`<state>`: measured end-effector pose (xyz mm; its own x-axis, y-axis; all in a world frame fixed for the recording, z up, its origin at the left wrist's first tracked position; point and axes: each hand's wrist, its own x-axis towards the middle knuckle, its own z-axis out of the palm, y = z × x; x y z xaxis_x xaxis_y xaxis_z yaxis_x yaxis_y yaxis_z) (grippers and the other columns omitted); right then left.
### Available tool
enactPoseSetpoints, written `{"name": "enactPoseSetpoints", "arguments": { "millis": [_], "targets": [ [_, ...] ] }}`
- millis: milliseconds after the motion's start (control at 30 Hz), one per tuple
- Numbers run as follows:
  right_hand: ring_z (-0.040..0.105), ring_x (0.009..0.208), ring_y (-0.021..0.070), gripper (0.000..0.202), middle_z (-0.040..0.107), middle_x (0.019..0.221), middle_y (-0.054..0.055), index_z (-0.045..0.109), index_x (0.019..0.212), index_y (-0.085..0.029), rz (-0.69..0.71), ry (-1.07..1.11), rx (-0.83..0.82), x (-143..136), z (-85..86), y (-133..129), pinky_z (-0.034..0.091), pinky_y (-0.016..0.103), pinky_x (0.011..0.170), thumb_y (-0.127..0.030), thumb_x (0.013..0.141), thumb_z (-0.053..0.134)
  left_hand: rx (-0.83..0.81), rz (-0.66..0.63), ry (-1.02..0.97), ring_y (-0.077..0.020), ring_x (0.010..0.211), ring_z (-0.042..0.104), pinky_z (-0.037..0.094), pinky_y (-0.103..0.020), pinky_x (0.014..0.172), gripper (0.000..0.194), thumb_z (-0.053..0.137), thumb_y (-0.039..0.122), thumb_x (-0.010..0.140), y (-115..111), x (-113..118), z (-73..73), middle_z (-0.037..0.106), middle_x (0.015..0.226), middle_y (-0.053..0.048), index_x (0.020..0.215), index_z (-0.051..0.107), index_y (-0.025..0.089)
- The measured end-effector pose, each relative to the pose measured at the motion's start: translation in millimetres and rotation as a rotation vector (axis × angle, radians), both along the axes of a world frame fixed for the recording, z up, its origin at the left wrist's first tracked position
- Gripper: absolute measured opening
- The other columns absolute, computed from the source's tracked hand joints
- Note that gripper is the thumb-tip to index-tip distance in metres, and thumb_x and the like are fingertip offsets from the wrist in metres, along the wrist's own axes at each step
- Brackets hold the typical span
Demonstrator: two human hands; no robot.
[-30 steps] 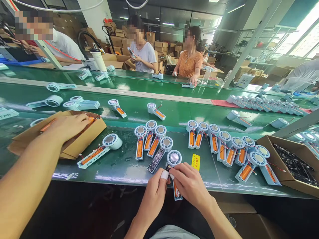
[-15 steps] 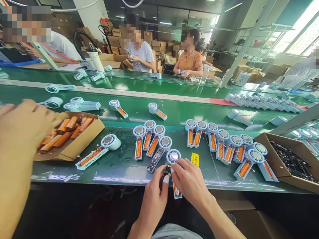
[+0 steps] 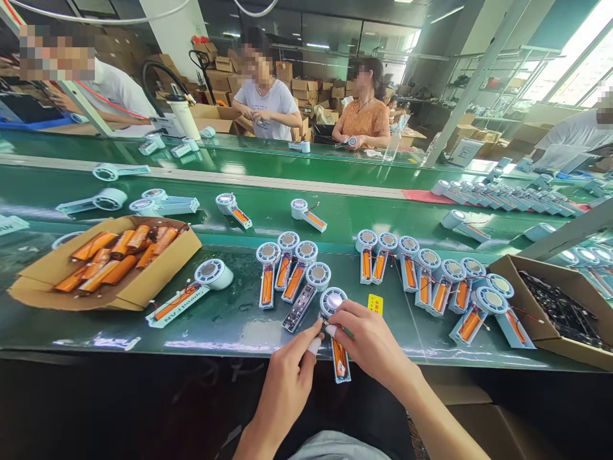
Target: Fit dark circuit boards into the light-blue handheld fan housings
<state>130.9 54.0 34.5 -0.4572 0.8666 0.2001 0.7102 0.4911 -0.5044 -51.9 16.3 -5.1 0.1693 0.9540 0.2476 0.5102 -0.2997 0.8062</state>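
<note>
At the bench's front edge lies a light-blue fan unit (image 3: 340, 361) with an orange battery in its handle. Over its neck my left hand (image 3: 292, 367) pinches something small, mostly hidden by the fingertips. My right hand (image 3: 366, 338) meets it there, thumb and fingers closed on a small circuit board, of which a green edge shows. White covers are on some fingertips. Just left, another fan unit (image 3: 318, 276) has a dark circuit board (image 3: 299, 308) over its handle. Several fan units with open handles and orange batteries (image 3: 267, 281) stand beyond it.
A carton of orange batteries (image 3: 158, 281) is at left, beside a fan marked Speed FAN (image 3: 177, 305). Right are more fans (image 3: 428, 259), a yellow label (image 3: 375, 305) and a carton of black parts (image 3: 527, 319). Fans lie on the green belt (image 3: 268, 185); people sit beyond.
The other person's arm over the battery carton has left the view. The board between my hands has turned from upright to pointing right, into my right hand. Fans on the belt have shifted slightly right.
</note>
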Motion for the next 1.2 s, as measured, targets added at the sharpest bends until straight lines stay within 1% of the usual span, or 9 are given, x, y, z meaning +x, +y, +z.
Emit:
{"name": "enactPoseSetpoints", "arguments": {
  "millis": [167, 267, 400, 567, 700, 867, 967, 1067, 1200],
  "targets": [
    [0.058, 0.073, 0.0142, 0.017, 0.064, 0.09, 0.001, 0.068, 0.103, -0.022, 0.005, 0.294, -0.207, 4, -5.2, 2, 0.044, 0.024, 0.066, -0.012, 0.094, 0.059, -0.12, -0.073, -0.08, -0.0143, 0.071, 0.072, 0.06, -0.023, 0.069, 0.038, 0.046, 0.021, 0.096, 7, -9, 7.6, 0.079, 0.107, -0.007, 0.126, 0.068, 0.022],
    [0.059, 0.076, 0.0153, 0.016, 0.065, 0.086, 0.001, 0.072, 0.095, -0.022, 0.053, 0.359, -0.237, 4, -7.8, 2, 0.044, 0.024, 0.066, -0.012, 0.093, 0.06, -0.161, -0.106, -0.099, -0.0121, 0.063, 0.068, 0.058, -0.021, 0.067, 0.037, 0.047, 0.024, 0.096, 9, -11, 6.6, 0.079, 0.097, -0.004, 0.126, 0.069, 0.024],
    [0.061, 0.081, 0.0175, 0.014, 0.067, 0.086, 0.003, 0.071, 0.09, -0.021, -0.018, 0.351, -0.211, 2, -9.3, 1, 0.045, 0.026, 0.07, -0.013, 0.093, 0.061, -0.178, -0.095, -0.123, -0.0135, 0.064, 0.067, 0.057, -0.022, 0.066, 0.036, 0.046, 0.03, 0.097, 10, -7, 7.2, 0.076, 0.084, -0.003, 0.123, 0.07, 0.022],
    [0.062, 0.084, 0.0164, 0.017, 0.067, 0.105, 0.005, 0.066, 0.11, -0.022, -0.071, 0.416, -0.241, 11, -3.1, -4, 0.049, 0.026, 0.07, -0.023, 0.096, 0.057, -0.225, -0.009, -0.092, -0.0165, 0.069, 0.071, 0.058, -0.024, 0.064, 0.041, 0.045, 0.032, 0.097, 9, -4, 10.9, 0.078, 0.096, -0.005, 0.135, 0.059, 0.024],
    [0.062, 0.078, 0.0165, 0.028, 0.068, 0.1, 0.003, 0.062, 0.121, -0.024, -0.149, 0.265, -0.261, 25, -2.6, -19, 0.05, 0.025, 0.064, -0.022, 0.093, 0.06, -0.21, 0.053, -0.002, -0.0181, 0.072, 0.075, 0.059, -0.027, 0.065, 0.051, 0.041, 0.026, 0.096, 7, -4, 8.7, 0.079, 0.105, -0.006, 0.147, 0.046, 0.026],
    [0.064, 0.07, 0.0171, 0.021, 0.069, 0.083, 0.001, 0.068, 0.103, -0.022, -0.131, 0.037, -0.154, 24, -11.8, -35, 0.049, 0.026, 0.063, -0.012, 0.093, 0.052, -0.081, 0.072, 0.122, -0.0218, 0.093, 0.076, 0.061, -0.031, 0.077, 0.049, 0.041, 0.018, 0.094, 2, 0, 5.6, 0.078, 0.108, -0.007, 0.141, 0.055, 0.025],
    [0.069, 0.078, 0.019, 0.025, 0.073, 0.091, 0.005, 0.069, 0.102, -0.022, -0.142, 0.069, -0.001, 21, -16.3, -32, 0.053, 0.028, 0.069, -0.016, 0.1, 0.045, -0.024, 0.023, 0.246, -0.0219, 0.1, 0.074, 0.061, -0.032, 0.083, 0.055, 0.036, 0.009, 0.091, -1, 2, 4.9, 0.076, 0.111, -0.008, 0.139, 0.057, 0.025],
    [0.072, 0.09, 0.0214, 0.028, 0.075, 0.106, 0.009, 0.068, 0.113, -0.022, -0.136, 0.158, 0.13, 14, -23.3, -24, 0.056, 0.031, 0.077, -0.019, 0.102, 0.042, -0.034, -0.01, 0.469, -0.0207, 0.08, 0.076, 0.06, -0.028, 0.067, 0.062, 0.034, 0.002, 0.088, -4, 1, 5.3, 0.074, 0.099, -0.007, 0.138, 0.059, 0.028],
    [0.074, 0.085, 0.0196, 0.023, 0.078, 0.097, 0.007, 0.066, 0.116, -0.021, -0.23, 0.469, 0.029, -5, -33.9, -16, 0.059, 0.029, 0.076, -0.023, 0.098, 0.05, -0.01, -0.036, 0.68, -0.0206, 0.069, 0.075, 0.056, -0.026, 0.056, 0.068, 0.035, -0.002, 0.085, -7, -1, 8.6, 0.071, 0.098, -0.007, 0.137, 0.06, 0.033]
  ]
}}
